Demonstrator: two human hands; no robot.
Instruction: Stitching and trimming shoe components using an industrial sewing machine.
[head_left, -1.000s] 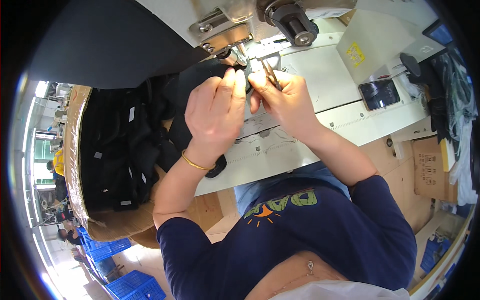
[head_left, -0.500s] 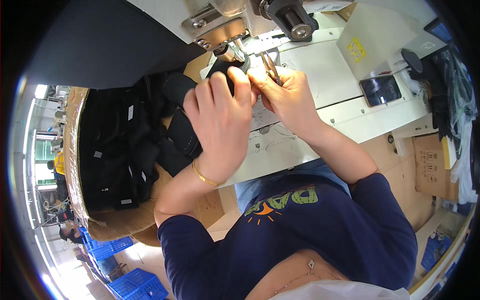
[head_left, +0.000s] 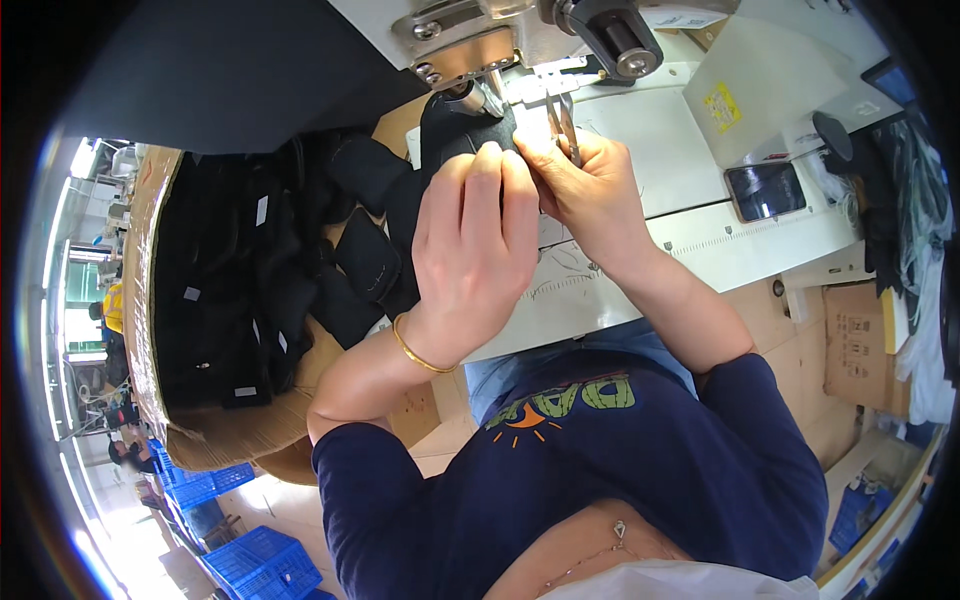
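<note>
The black fabric piece point(head_left: 452, 132) sits at upper centre, by the sewing machine point(head_left: 465, 58). Your left hand point(head_left: 475, 245) lies fingers together over it, grip hidden; your right hand's point(head_left: 592, 190) fingers clamp scissors point(head_left: 567, 125), presumably for ready reach.

You are finding clearance between right hand point(head_left: 597, 190) and phone point(head_left: 765, 191); machine head point(head_left: 470, 52) is obstructing toward tabletop's point(head_left: 668, 170) far edge.

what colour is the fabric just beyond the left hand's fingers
The fabric is black, showing best in the head view.
</note>
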